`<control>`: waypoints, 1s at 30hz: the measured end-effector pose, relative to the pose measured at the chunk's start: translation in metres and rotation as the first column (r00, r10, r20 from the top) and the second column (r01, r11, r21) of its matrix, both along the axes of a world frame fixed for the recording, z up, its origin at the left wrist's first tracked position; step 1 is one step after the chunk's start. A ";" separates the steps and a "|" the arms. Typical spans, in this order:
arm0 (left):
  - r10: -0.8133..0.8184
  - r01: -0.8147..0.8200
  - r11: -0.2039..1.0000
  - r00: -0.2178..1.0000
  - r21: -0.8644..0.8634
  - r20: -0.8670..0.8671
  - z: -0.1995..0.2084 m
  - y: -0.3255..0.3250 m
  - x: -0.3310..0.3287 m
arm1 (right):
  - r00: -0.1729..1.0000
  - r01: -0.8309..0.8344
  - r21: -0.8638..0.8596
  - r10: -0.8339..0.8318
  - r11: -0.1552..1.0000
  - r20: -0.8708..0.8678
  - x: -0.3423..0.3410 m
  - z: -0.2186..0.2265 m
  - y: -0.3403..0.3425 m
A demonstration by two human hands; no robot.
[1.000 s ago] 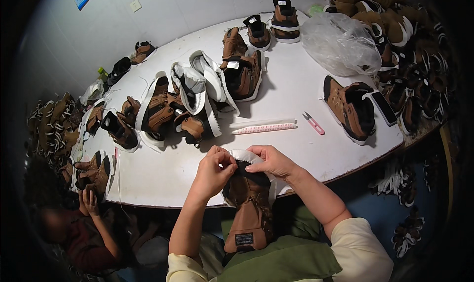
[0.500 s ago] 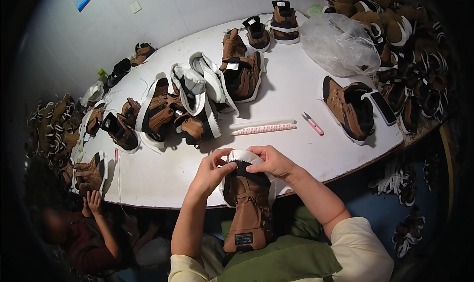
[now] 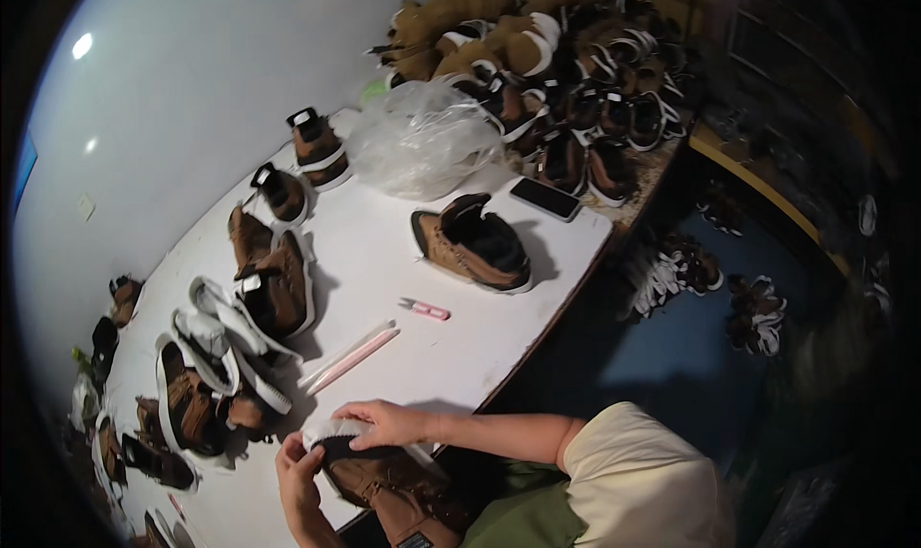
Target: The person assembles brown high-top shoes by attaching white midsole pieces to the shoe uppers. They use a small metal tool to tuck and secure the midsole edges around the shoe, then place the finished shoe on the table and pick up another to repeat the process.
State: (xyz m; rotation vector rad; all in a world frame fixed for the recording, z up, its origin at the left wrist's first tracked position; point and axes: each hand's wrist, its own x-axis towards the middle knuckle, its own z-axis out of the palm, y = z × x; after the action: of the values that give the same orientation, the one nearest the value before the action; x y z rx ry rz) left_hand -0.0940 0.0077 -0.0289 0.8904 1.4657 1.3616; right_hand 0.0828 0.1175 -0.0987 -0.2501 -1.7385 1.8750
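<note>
At the table's near edge I hold a brown and black shoe (image 3: pixel 372 473) with its toe pointing away from me. A white sole rim (image 3: pixel 324 433) wraps around its toe. My left hand (image 3: pixel 299 479) grips the left side of the toe, thumb on the black toe cap. On the other side, my right hand (image 3: pixel 389 423) has its fingers over the white rim and its thumb on the black part. The heel end lies toward my green apron (image 3: pixel 528 510), partly out of view.
Pink-handled thread snips (image 3: pixel 425 309) and pale strips (image 3: pixel 350 358) lie on the white table (image 3: pixel 460 366). One brown shoe (image 3: pixel 475 246) stands beyond them, near a phone (image 3: pixel 545 199). Several shoes and white soles line the left; a clear plastic bag (image 3: pixel 422 140) and a shoe pile (image 3: pixel 537 49) lie farther back.
My view has swung to the right, so the table things appear farther left and the co-worker is out of sight. Both hands keep hold of the shoe's toe.
</note>
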 end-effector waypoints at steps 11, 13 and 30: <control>-0.040 0.004 0.979 0.984 0.202 0.175 0.004 -0.003 -0.005 | 0.914 0.311 0.411 -0.388 0.857 0.117 0.132 -0.024 -0.096; -0.093 0.068 0.972 0.990 0.225 0.102 0.021 0.006 0.012 | 0.960 0.232 0.465 -0.278 0.855 0.032 0.142 -0.021 -0.104; -0.349 0.288 0.913 0.918 0.291 0.187 0.099 0.110 0.202 | 0.472 0.738 0.624 -0.858 0.256 -0.206 0.279 0.039 -0.112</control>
State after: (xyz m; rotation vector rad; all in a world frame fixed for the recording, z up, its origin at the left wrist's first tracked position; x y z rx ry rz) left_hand 0.1078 0.1173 0.0697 1.0437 0.9254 1.3708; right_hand 0.3621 0.0050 -0.0597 -0.8703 -1.7187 0.4254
